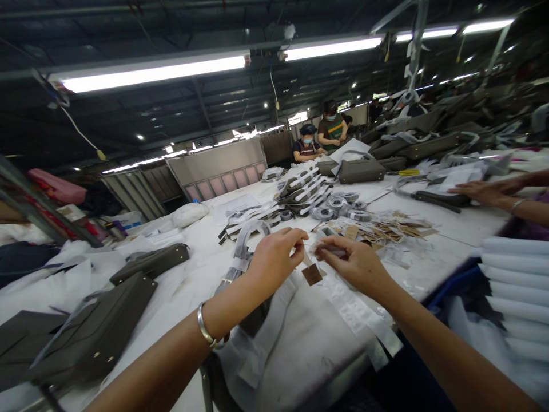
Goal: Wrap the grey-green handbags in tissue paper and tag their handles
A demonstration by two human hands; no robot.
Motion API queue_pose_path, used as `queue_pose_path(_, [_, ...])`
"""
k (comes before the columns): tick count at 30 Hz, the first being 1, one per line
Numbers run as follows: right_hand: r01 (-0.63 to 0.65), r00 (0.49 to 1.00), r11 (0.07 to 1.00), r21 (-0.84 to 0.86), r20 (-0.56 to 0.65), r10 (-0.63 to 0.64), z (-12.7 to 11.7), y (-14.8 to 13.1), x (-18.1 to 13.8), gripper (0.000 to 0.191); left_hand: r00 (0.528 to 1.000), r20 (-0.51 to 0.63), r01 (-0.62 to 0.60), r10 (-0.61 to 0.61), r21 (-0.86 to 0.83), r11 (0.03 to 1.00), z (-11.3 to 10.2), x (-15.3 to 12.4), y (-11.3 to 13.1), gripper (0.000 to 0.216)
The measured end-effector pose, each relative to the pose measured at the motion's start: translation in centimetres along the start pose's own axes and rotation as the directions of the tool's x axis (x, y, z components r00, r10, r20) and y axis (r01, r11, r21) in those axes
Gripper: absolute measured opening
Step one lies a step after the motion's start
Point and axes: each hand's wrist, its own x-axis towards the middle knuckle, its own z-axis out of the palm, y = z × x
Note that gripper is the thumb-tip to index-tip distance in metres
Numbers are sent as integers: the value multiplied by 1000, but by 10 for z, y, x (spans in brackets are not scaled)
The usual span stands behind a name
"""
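My left hand (277,252), with a metal bangle at the wrist, is closed in a pinch; what lies between its fingertips is too small to make out. Close beside it, my right hand (354,263) grips a small grey piece in clear plastic (337,250) between thumb and fingers. A square brown tag (311,274) hangs between the two hands; I cannot tell which one bears it. Below my left arm stands a dark olive handbag (257,317), partly hidden by that arm. Its handle (251,229) is wrapped in clear plastic, and white wrapping covers part of its side.
On the white table (317,343) lie many brown tags (394,226), wrapped strap rolls (323,212) and stacked straps (304,189). Olive bags (98,326) lie left. At right are a co-worker's hands (484,191) and white stacked sheets (514,286). Two people work farther back.
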Motion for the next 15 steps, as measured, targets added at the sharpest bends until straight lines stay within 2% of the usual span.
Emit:
queue_pose_path(2, [-30, 999, 999, -20, -46, 29, -1, 7, 3, 18, 998, -9, 53, -54, -132, 990, -1, 0, 0, 22])
queue_pose_path(4, [-64, 997, 997, 35, -50, 66, -1, 12, 5, 17, 981, 53, 191, -184, -371, 909, -3, 2, 1, 18])
queue_pose_path(6, [-115, 993, 975, 189, 14, 114, 0, 16, 6, 14, 933, 167, 351, -320, -626, 696, -6, 5, 4, 16])
queue_pose_path(8, [-195, 980, 908, 371, 119, 162, 2, 18, 5, 11, 880, 275, 434, -388, -797, 420, -8, 9, 7, 15])
queue_pose_path(10, [-292, 953, 818, 496, 221, 206, 6, 18, 2, 11, 847, 355, 458, -395, -864, 207, -12, 11, 8, 15])
queue_pose_path(11, [-338, 937, 776, 533, 265, 226, 8, 19, 0, 13, 839, 390, 474, -380, -866, 159, -13, 11, 9, 16])
queue_pose_path(12, [-379, 921, 737, 559, 305, 243, 11, 20, -3, 17, 833, 422, 499, -358, -853, 155, -15, 11, 9, 16])
queue_pose_path(13, [-417, 905, 703, 576, 339, 259, 13, 21, -6, 22, 828, 449, 528, -335, -825, 201, -17, 10, 8, 17])
queue_pose_path(14, [-451, 888, 671, 589, 369, 274, 16, 22, -9, 27, 827, 467, 552, -312, -778, 299, -19, 8, 8, 17])
queue_pose_path(15, [-479, 875, 642, 599, 391, 287, 18, 24, -12, 33, 831, 478, 556, -285, -705, 440, -21, 6, 7, 20])
